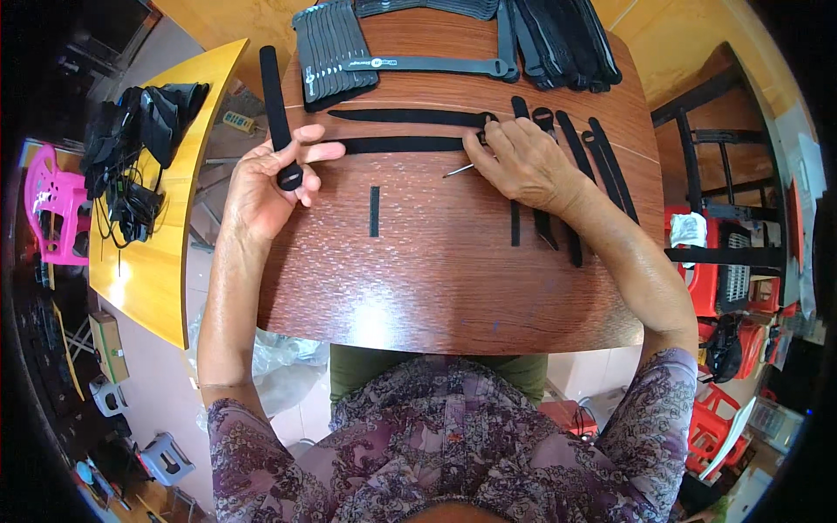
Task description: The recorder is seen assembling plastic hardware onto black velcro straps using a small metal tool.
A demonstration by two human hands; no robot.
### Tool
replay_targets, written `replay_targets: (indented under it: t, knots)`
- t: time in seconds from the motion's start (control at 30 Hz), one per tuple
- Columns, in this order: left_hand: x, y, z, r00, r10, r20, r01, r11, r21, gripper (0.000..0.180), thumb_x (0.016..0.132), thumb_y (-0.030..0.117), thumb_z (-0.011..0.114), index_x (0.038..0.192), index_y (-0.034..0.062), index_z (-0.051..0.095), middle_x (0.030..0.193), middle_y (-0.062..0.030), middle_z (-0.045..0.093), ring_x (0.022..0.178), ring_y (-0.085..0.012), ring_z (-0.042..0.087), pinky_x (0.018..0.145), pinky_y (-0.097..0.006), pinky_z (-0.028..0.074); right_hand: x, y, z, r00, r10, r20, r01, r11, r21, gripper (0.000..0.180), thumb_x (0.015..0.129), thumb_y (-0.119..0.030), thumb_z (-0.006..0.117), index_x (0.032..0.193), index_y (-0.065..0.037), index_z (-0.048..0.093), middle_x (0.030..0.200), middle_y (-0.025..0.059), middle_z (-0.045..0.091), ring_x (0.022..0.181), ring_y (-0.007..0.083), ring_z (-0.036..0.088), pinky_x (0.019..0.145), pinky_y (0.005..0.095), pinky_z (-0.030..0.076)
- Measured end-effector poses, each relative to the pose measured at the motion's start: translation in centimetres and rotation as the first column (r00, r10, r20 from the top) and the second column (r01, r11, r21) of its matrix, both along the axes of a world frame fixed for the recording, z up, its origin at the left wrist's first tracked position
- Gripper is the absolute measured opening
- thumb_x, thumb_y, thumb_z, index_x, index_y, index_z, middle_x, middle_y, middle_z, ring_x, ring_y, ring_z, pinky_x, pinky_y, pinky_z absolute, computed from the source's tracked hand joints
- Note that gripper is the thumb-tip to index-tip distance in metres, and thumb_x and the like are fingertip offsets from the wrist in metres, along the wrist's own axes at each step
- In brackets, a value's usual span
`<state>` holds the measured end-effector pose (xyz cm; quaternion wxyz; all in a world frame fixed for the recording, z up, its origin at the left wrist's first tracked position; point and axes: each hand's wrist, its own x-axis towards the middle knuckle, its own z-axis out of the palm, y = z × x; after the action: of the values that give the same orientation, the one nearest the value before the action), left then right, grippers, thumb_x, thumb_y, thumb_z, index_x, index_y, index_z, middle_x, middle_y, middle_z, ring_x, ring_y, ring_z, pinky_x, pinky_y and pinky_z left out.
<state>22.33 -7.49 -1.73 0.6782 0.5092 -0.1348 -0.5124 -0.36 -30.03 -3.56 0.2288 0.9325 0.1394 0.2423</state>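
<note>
A black fabric strap (274,94) with a slotted round end is gripped between thumb and fingers of my left hand (266,192), its long tail pointing up and away. My right hand (527,164) is closed over the slotted ends of two more black straps, the far strap (405,115) and the near strap (401,145), both lying crosswise. From under its fingers pokes a thin pointed metal tool (458,171); the handle is hidden. A short black strip (374,212) lies on the brown table (418,261) between my hands.
Several loose black straps (573,218) lie lengthwise right of my right hand. Grey strap bundles (336,52) and dark bundles (558,44) fill the table's far side. At left, a yellow table (157,253) bears black straps (135,148). Red stools (719,427) stand at right.
</note>
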Motion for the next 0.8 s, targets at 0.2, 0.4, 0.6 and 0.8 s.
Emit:
replay_targets:
  t: [0.2, 0.4, 0.6, 0.8]
  knots:
    - [0.1, -1.0, -1.7, 1.0, -0.03, -0.002, 0.03, 0.999, -0.016, 0.035, 0.09, 0.02, 0.048, 0.115, -0.0052, 0.049, 0.107, -0.0226, 0.06, 0.069, -0.0187, 0.062, 0.056, -0.028, 0.049, -0.4, 0.3, -0.2, 0.995, -0.084, -0.063, 0.088, 0.994, 0.069, 0.027, 0.077, -0.014, 0.049, 0.099, 0.0, 0.055, 0.082, 0.0121, 0.056, 0.07, 0.0198, 0.056, 0.064, 0.0306, 0.047]
    - [-1.1, -1.4, -1.2, 0.998, 0.058, 0.027, -0.058, 0.998, -0.018, 0.028, 0.09, 0.013, 0.048, 0.11, -0.0068, 0.051, 0.097, -0.023, 0.062, 0.07, -0.0237, 0.065, 0.057, -0.03, 0.053, -1.4, 0.5, 0.7, 0.983, -0.157, -0.092, 0.173, 0.964, 0.203, 0.026, 0.075, -0.011, 0.052, 0.1, -0.002, 0.054, 0.081, 0.0104, 0.056, 0.067, 0.0193, 0.057, 0.058, 0.0306, 0.047]
    - [-2.2, -0.4, -0.3, 0.996, 0.071, 0.045, -0.062, 0.984, -0.168, 0.026, 0.091, 0.017, 0.047, 0.107, -0.0042, 0.051, 0.097, -0.0224, 0.062, 0.069, -0.0227, 0.064, 0.056, -0.03, 0.051, -3.7, 1.7, 2.8, 0.973, -0.233, 0.004, 0.191, 0.807, 0.559, 0.03, 0.073, 0.001, 0.057, 0.103, -0.003, 0.058, 0.083, 0.0099, 0.061, 0.065, 0.0233, 0.059, 0.058, 0.0301, 0.048]
    - [-10.5, -0.6, 2.9, 0.998, 0.051, 0.032, -0.042, 0.975, -0.219, 0.035, 0.093, 0.029, 0.044, 0.11, -0.0002, 0.05, 0.105, -0.0204, 0.059, 0.086, -0.0232, 0.062, 0.073, -0.032, 0.049, -4.6, 9.4, 4.0, 0.956, -0.267, 0.122, 0.022, 0.48, 0.877, 0.027, 0.075, -0.008, 0.066, 0.1, -0.002, 0.06, 0.08, 0.0131, 0.062, 0.066, 0.0246, 0.062, 0.057, 0.0307, 0.048]
